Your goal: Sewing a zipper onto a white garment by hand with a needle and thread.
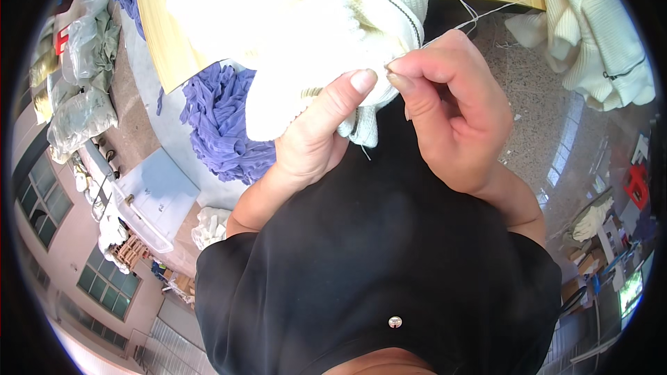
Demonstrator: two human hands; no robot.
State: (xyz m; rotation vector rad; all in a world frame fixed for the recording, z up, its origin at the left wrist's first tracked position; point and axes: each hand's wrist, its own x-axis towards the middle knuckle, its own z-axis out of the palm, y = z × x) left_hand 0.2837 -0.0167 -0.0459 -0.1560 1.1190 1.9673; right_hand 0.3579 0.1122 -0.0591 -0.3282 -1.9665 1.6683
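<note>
A white ribbed knit garment (pixel 278 101) is bunched up in front of me, partly washed out by glare. A dark zipper (pixel 389 0) curves across it. My left hand (pixel 316 128) is closed on the near edge of the knit, its thumb on top and its fingers hidden beneath. Close beside that thumb, my right hand (pixel 458 107) pinches thumb and forefinger together at the fabric's edge. What sits in the pinch is too small to make out. Loose white threads (pixel 479 17) stretch behind the right hand toward the upper right.
The garment rests on a pale wooden table (pixel 167 38). Left of it lies a heap of purple cloth strips (pixel 226 132). Another white knit garment (pixel 590 42) hangs at the right. Clear plastic bags (pixel 83 114) and a light blue board (pixel 156 191) are farther left.
</note>
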